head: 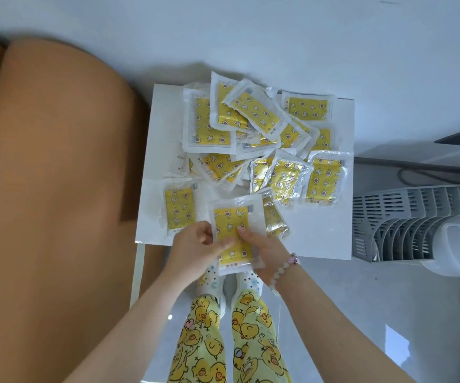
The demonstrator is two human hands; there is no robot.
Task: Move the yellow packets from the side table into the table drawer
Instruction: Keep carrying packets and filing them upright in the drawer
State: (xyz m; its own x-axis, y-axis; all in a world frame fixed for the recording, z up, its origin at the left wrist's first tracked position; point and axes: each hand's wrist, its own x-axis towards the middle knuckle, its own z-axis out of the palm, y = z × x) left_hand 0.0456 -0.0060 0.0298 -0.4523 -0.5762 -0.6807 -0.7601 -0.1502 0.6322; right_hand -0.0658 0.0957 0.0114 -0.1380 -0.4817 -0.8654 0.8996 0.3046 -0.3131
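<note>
Several yellow packets (pixel 253 125) in clear wrappers lie heaped on the white side table (pixel 320 233). One yellow packet (pixel 230 219) is lifted over the table's near edge, and both hands hold it. My left hand (pixel 195 247) grips its left edge with the thumb on top. My right hand (pixel 264 250) grips its right edge, and a bead bracelet sits on that wrist. Another packet (pixel 180 208) lies flat at the table's near left. No drawer is in view.
A tan sofa (pixel 57 189) fills the left side, close against the table. A grey slatted fan or heater (pixel 406 219) stands to the right of the table. A white wall is behind. My legs in yellow duck-print trousers stand on the pale floor below.
</note>
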